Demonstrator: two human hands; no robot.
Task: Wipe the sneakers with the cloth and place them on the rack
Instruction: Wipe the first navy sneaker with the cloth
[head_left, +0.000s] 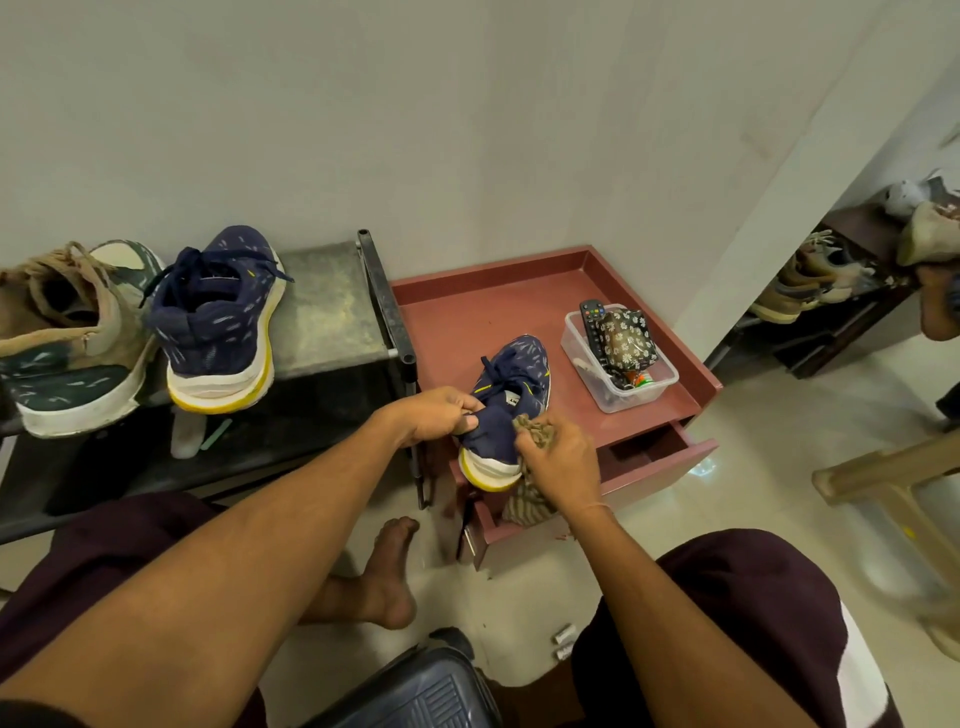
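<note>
A navy sneaker (511, 387) with a white and yellow sole stands on the edge of a reddish-brown cabinet (467, 312), heel toward me. My left hand (434, 415) grips its heel collar. My right hand (558, 457) holds a brown checked cloth (532, 426) against the heel's right side; the cloth's tail hangs down past the open drawer. The matching navy sneaker (223, 322) sits on the dark rack (322, 306) at left, heel facing me.
A tan and green sneaker (67, 332) stands left of the navy one on the rack. A clear plastic box (618, 358) with a remote and pouch sits on the cabinet. The cabinet drawer (654, 457) is pulled open. A beige plastic stool (893, 499) stands at right.
</note>
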